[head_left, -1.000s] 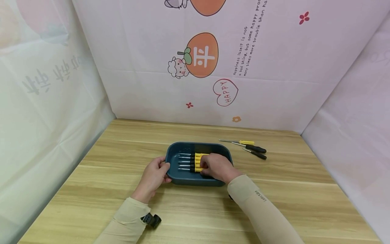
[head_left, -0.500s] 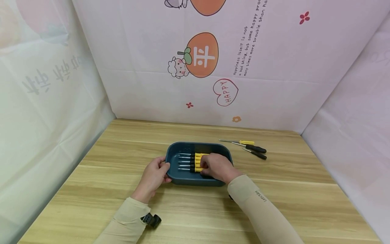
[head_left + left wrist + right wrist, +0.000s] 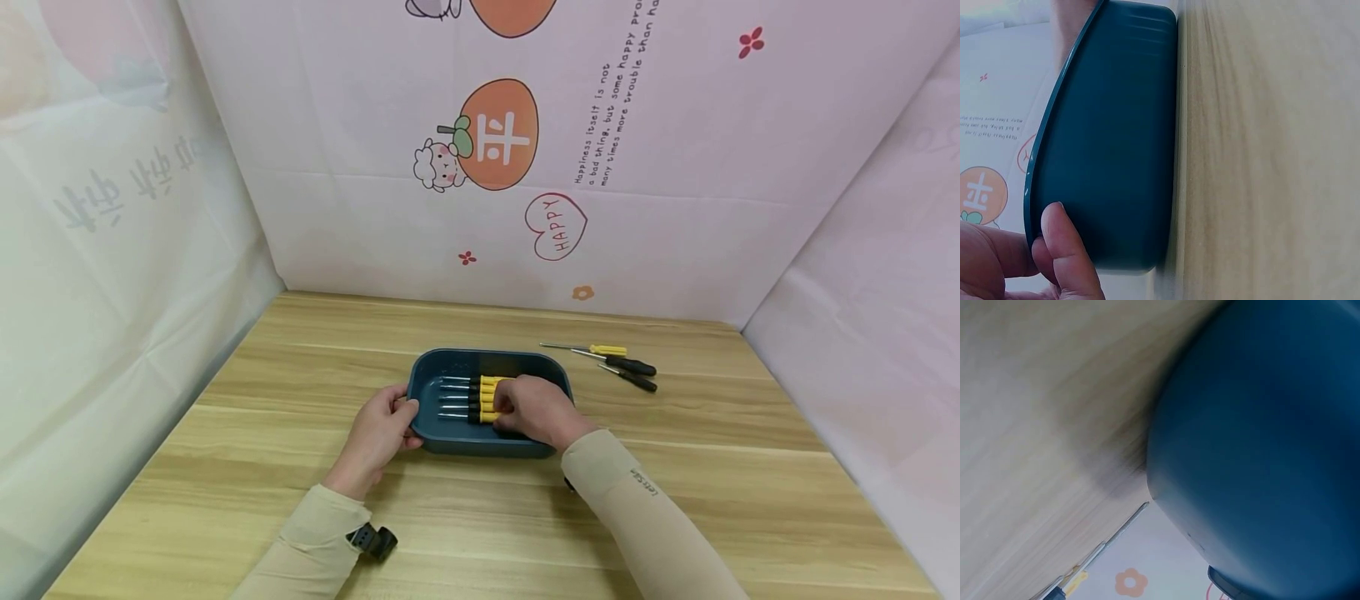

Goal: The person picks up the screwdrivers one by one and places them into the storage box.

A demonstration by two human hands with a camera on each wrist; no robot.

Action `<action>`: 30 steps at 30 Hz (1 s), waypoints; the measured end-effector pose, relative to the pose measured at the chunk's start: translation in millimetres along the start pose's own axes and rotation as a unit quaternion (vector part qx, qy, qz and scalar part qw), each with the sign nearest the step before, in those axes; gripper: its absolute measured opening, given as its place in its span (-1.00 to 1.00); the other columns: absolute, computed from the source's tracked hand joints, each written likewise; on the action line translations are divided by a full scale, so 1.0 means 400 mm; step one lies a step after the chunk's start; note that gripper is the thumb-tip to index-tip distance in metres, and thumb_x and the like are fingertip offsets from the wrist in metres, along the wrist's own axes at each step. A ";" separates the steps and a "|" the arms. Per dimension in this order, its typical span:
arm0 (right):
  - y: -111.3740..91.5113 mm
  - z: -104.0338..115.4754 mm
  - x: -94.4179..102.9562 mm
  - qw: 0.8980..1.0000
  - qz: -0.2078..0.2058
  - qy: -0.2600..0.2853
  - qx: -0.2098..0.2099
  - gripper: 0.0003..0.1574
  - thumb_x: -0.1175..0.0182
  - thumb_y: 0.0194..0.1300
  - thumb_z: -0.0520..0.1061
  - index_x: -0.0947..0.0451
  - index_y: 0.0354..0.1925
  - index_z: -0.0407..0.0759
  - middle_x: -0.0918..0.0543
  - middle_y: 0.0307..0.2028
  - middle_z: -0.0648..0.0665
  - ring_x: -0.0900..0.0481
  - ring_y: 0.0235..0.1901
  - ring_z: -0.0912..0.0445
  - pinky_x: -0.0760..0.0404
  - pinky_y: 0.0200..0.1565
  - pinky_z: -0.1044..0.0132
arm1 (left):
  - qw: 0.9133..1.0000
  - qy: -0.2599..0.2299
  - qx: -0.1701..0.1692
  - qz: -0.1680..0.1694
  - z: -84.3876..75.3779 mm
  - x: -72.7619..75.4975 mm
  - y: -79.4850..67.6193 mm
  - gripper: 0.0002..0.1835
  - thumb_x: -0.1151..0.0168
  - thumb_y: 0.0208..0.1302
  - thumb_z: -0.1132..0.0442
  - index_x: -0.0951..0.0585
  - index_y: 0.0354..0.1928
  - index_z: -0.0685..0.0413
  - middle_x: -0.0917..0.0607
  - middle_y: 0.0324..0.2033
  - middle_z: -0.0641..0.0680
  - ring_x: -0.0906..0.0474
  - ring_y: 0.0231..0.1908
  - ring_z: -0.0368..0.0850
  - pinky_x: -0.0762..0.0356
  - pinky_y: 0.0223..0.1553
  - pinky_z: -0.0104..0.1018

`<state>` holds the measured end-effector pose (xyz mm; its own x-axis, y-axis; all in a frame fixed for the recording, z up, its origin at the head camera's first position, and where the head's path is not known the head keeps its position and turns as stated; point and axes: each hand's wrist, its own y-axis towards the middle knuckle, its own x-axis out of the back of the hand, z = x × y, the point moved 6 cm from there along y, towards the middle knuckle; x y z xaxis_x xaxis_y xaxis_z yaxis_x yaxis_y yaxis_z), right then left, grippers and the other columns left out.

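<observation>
A dark blue, round-cornered plastic box (image 3: 487, 447) sits on the wooden table. At its left end my left hand (image 3: 378, 429) grips the rim, thumb on the edge and fingers against the outer wall. In the left wrist view, fingers (image 3: 1063, 247) lie on the box's side wall (image 3: 1110, 125). Several screwdrivers (image 3: 474, 400) with yellow handles and black collars lie side by side in the box, shafts pointing left. Reaching in from the right, my right hand (image 3: 536, 410) has curled fingers at the handles of the screwdrivers and covers their ends. The right wrist view shows mainly the box's outer wall (image 3: 1254, 456).
Behind and right of the box, three loose screwdrivers lie on the table (image 3: 712, 433): one with a yellow handle (image 3: 607, 351) and two with black handles (image 3: 630, 366). Printed white cloth (image 3: 375, 233) walls in the back and both sides.
</observation>
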<state>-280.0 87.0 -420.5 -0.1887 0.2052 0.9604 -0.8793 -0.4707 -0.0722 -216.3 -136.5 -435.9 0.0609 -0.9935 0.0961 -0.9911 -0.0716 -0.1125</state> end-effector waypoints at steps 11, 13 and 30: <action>-0.005 -0.001 0.009 1.000 -0.003 0.013 0.000 -0.76 -0.50 0.28 0.02 -0.69 -0.13 0.04 -0.68 -0.23 0.09 -0.54 -0.25 0.16 -0.66 -0.01 0.20 | 1.000 0.001 0.003 0.001 -0.001 -0.004 0.001 -0.55 -0.04 0.60 0.27 -0.44 0.42 0.26 -0.57 -0.15 0.23 -0.59 -0.46 -0.13 -0.71 -0.38 -0.36; -0.006 -0.001 0.011 1.000 -0.004 0.015 -0.001 -0.75 -0.51 0.28 0.02 -0.69 -0.12 0.05 -0.67 -0.23 0.09 -0.53 -0.24 0.16 -0.66 0.00 0.20 | 1.000 0.001 0.004 0.000 -0.001 -0.003 0.000 -0.55 -0.05 0.60 0.27 -0.44 0.42 0.26 -0.57 -0.14 0.23 -0.59 -0.45 -0.13 -0.71 -0.38 -0.35; -0.017 -0.001 0.038 0.998 -0.036 0.053 0.022 -0.74 -0.51 0.27 0.00 -0.70 -0.12 0.02 -0.68 -0.23 0.05 -0.54 -0.25 0.16 -0.64 -0.04 0.18 | 1.000 0.000 0.004 0.002 0.003 -0.001 0.000 -0.53 -0.05 0.60 0.25 -0.42 0.44 0.27 -0.57 -0.12 0.21 -0.59 -0.46 -0.13 -0.71 -0.39 -0.34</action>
<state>-277.1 93.8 -405.5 -0.1730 0.3279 0.9287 -0.8727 -0.4882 0.0098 -216.2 -136.1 -437.2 0.0575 -0.9937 0.0963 -0.9902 -0.0691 -0.1215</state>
